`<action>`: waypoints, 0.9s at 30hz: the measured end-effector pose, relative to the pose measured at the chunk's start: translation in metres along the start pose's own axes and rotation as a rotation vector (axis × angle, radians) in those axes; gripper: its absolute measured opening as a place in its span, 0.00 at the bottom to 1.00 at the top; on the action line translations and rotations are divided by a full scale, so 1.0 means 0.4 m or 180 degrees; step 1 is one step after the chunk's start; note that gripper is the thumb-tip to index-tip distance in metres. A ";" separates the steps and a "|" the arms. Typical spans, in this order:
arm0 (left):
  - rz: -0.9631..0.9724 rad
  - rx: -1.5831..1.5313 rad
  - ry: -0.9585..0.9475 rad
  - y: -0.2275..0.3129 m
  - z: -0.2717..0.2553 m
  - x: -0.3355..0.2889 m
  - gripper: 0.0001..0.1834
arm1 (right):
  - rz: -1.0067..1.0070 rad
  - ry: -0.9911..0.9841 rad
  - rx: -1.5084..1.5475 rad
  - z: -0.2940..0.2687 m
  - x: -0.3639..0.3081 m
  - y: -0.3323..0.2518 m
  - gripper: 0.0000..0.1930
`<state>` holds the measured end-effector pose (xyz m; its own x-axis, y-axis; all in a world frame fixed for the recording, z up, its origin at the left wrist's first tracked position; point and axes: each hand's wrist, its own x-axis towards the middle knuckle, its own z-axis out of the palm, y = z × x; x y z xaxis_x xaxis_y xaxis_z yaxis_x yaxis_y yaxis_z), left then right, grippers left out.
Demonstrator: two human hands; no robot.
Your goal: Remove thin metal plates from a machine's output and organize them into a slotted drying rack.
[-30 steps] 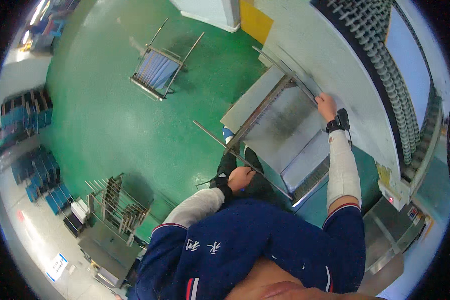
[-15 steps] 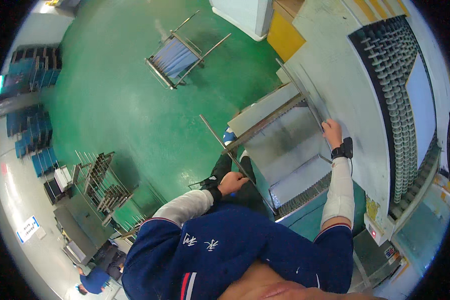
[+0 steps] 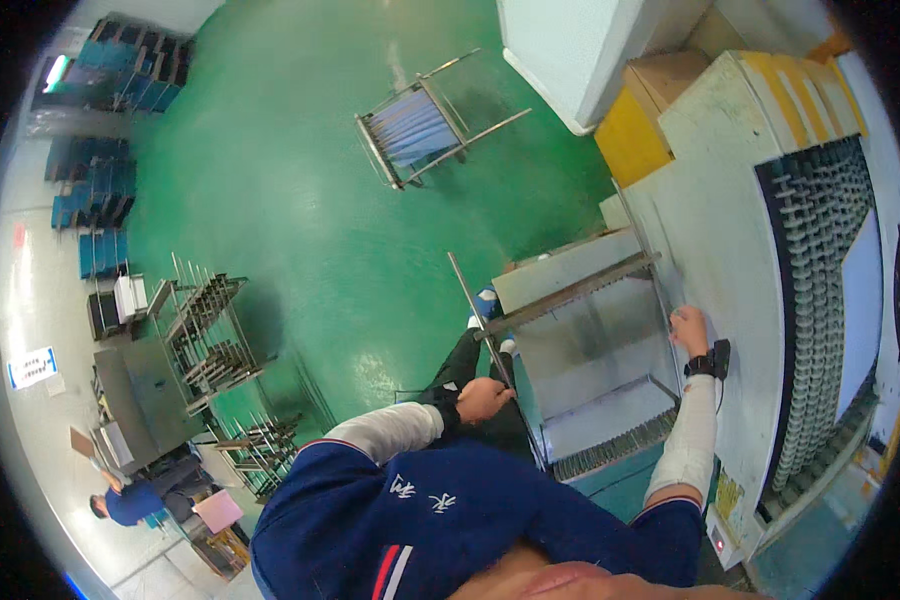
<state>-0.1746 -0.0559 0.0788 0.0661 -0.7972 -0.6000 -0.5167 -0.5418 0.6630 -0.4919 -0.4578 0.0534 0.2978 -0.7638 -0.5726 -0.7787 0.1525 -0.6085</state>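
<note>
A metal rack cart [image 3: 573, 292] with toothed crossbars stands before me, between my body and the machine's side. My left hand [image 3: 483, 398] is closed round the cart's left rail [image 3: 465, 285], with a black band at its wrist. On the other side, my right hand [image 3: 688, 328] has its fingers curled at the right rail [image 3: 654, 275], close to the machine's pale side panel. A black device is strapped at that wrist. Below the upper crossbar, a flat grey surface [image 3: 595, 345] shows between the rails; a second toothed bar [image 3: 615, 440] lies nearer to me.
At right stands a machine [image 3: 705, 220] with rows of rollers [image 3: 810, 320] and a pale sheet [image 3: 860, 310]. Another cart [image 3: 410, 130] holding bluish panels stands on the green floor. Racks [image 3: 205, 335] line the left, where a co-worker [image 3: 130, 502] is near a bench.
The view has turned, so the cart and machine appear farther right and lower. Both my hands stay at the cart's rails. The co-worker at far left now holds up a brown board.
</note>
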 end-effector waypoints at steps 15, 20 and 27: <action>0.0067 -0.0401 0.0253 0.003 0.060 -0.026 0.23 | -0.1454 0.0411 -0.1101 -0.022 0.028 0.063 0.06; -0.0156 -0.0303 0.0155 0.023 0.037 -0.026 0.24 | -0.0484 0.1554 -0.2138 0.035 0.001 -0.078 0.09; -0.0204 -0.0105 -0.0276 -0.003 0.041 0.004 0.26 | 0.0115 0.1685 -0.1689 0.056 0.029 0.015 0.09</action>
<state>-0.1879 -0.0519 0.0696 0.0234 -0.7354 -0.6772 -0.4854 -0.6005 0.6354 -0.4810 -0.4516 0.0308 0.0661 -0.9841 -0.1649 -0.9846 -0.0375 -0.1710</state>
